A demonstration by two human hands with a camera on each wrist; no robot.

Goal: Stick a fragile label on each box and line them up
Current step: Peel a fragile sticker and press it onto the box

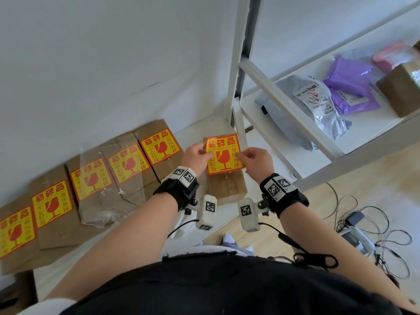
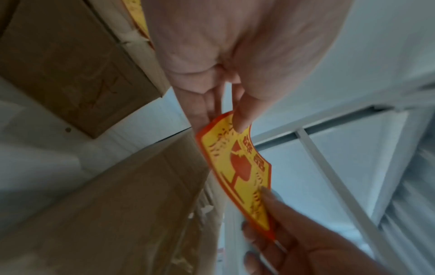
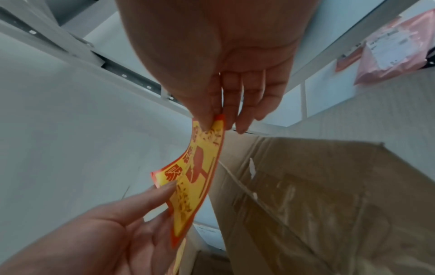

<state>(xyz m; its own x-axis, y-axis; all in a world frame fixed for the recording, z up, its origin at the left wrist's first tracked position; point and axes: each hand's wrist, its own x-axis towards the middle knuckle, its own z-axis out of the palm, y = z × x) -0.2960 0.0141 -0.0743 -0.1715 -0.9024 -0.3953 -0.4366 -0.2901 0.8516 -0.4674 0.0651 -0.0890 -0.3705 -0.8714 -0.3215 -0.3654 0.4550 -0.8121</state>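
A yellow and red fragile label (image 1: 223,153) (image 2: 240,167) (image 3: 195,178) hangs in the air between both hands, just above a plain brown box (image 1: 226,186) (image 2: 105,204) (image 3: 317,195). My left hand (image 1: 197,155) (image 2: 226,113) pinches the label's left edge. My right hand (image 1: 252,156) (image 3: 221,115) pinches its right edge. To the left, several brown boxes (image 1: 156,151) stand in a row along the wall, each bearing a fragile label (image 1: 160,146). The label's underside is hidden.
The boxes sit on a white low shelf (image 1: 195,133). A white metal rack (image 1: 288,114) rises at the right, holding grey, purple and pink parcels (image 1: 350,83) and a brown box (image 1: 402,87). Cables (image 1: 368,226) lie on the wooden floor at the right.
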